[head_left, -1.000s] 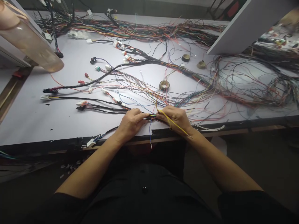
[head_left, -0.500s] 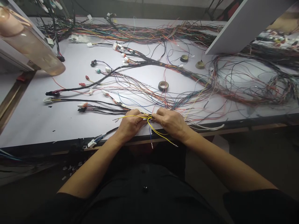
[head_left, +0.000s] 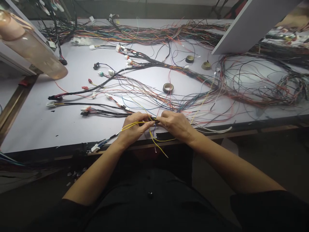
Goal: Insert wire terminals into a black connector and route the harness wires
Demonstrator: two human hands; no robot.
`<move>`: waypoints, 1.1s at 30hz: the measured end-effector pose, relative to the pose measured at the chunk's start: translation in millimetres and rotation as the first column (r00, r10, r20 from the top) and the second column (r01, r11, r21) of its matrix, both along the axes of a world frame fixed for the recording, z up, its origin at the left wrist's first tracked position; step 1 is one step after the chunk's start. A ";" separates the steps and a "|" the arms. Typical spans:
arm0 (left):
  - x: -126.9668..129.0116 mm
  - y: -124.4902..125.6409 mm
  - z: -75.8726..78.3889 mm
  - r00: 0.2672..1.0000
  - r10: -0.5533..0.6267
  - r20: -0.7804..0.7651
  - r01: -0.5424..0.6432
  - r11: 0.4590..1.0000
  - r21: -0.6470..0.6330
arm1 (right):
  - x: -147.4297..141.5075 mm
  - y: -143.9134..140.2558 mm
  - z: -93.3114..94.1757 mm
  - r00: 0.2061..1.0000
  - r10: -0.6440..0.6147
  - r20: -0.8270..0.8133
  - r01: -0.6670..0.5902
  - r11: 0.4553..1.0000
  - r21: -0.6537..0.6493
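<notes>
At the table's front edge my left hand pinches a wire harness where its black-wrapped branch runs in from the left. Close beside it on the right, my right hand grips the same bundle, fingertips pressed together. A short dark stretch of the harness shows between the hands. Yellow wires lie across my left hand, and another yellow wire hangs over the edge with a blue one. White and black connectors end the branches on the left. My fingertips partly hide the gripped spot.
Rolls of tape lie behind the hands. A thick wire bundle stretches along the back, and coiled wires spread at right. A bottle is at upper left; a grey panel slants at upper right.
My left fingers have shifted their hold, with the thumb now reaching nearer my right hand. The yellow wires have swung: two now lie over my left hand and the hanging one moved left.
</notes>
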State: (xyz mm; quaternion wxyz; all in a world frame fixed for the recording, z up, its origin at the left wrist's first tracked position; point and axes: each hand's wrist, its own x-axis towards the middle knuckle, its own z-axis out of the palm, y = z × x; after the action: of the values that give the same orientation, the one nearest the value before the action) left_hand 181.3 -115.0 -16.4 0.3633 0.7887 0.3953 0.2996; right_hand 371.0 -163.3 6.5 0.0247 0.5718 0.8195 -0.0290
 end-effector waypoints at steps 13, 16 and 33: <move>4.0 1.0 -12.4 0.992 0.061 -0.112 -0.047 0.992 0.119 | 16.1 1.9 -19.8 0.949 0.053 -0.311 -0.023 0.995 0.098; 4.0 0.8 -12.4 0.993 0.052 -0.104 -0.037 0.990 0.135 | 16.6 1.3 -23.5 0.939 0.055 -0.339 -0.015 0.993 0.120; 2.3 -0.8 -9.8 0.993 0.038 -0.111 -0.023 0.990 0.137 | 39.9 -18.2 -23.7 0.810 0.036 -0.585 0.134 0.960 0.246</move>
State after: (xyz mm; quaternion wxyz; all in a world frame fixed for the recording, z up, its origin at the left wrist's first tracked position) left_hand 183.6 -115.8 -26.2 0.2813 0.8211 0.4062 0.2858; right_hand 410.9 -181.5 -17.2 -0.3086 0.5541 0.7680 -0.0896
